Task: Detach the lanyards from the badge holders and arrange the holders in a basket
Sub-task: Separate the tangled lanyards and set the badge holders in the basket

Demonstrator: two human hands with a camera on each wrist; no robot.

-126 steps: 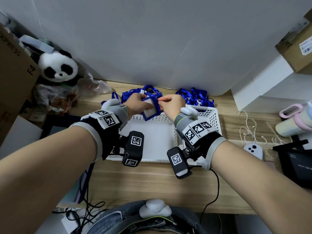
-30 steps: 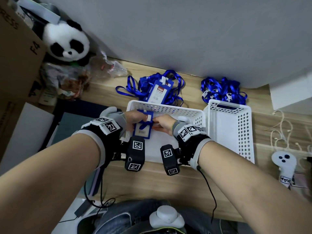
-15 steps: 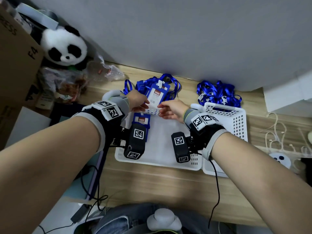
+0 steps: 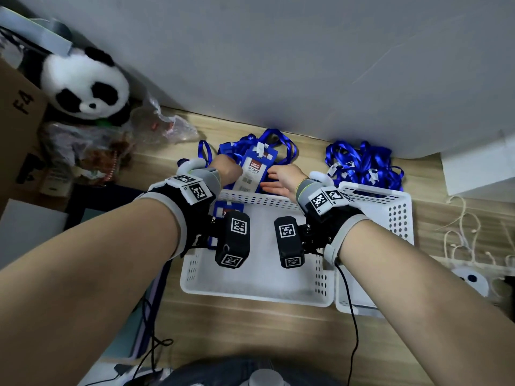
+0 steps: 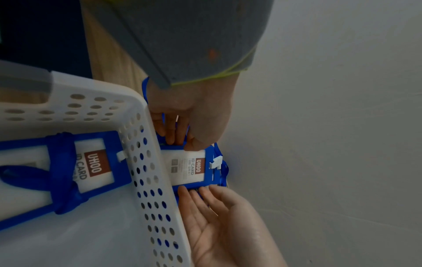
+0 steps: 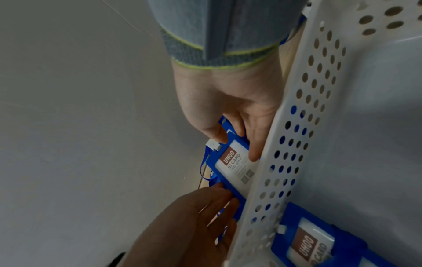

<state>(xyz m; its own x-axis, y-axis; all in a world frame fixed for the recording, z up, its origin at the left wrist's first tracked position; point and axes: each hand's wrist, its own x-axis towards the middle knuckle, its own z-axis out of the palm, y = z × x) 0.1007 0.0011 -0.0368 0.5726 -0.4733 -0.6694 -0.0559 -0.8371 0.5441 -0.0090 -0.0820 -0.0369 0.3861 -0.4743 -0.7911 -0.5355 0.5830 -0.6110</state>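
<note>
With one badge holder (image 4: 223,211) already lying in the white basket (image 4: 250,285), the left hand (image 4: 227,169) and right hand (image 4: 281,179) touch, fingers extended, the next holder (image 4: 252,171), lanyard (image 4: 278,140) still attached, atop the pile behind the basket.

- Basket (image 5: 148,195): white, perforated wall, running across the desk (image 5: 109,59).
- Badge holder, inside (image 5: 107,182): blue frame, "UHOO ID CARD" insert, flat on the basket floor beside that wall; a blue lanyard (image 5: 61,180) lies across it.
- Badge holder, outside (image 5: 189,168): just beyond the wall, white clip (image 5: 215,162) attached.
- Left hand (image 5: 228,231): palm showing, straight fingertips touching one side of the outside holder.
- Right hand (image 5: 200,115): thumb and fingertips at the opposite side.
</note>
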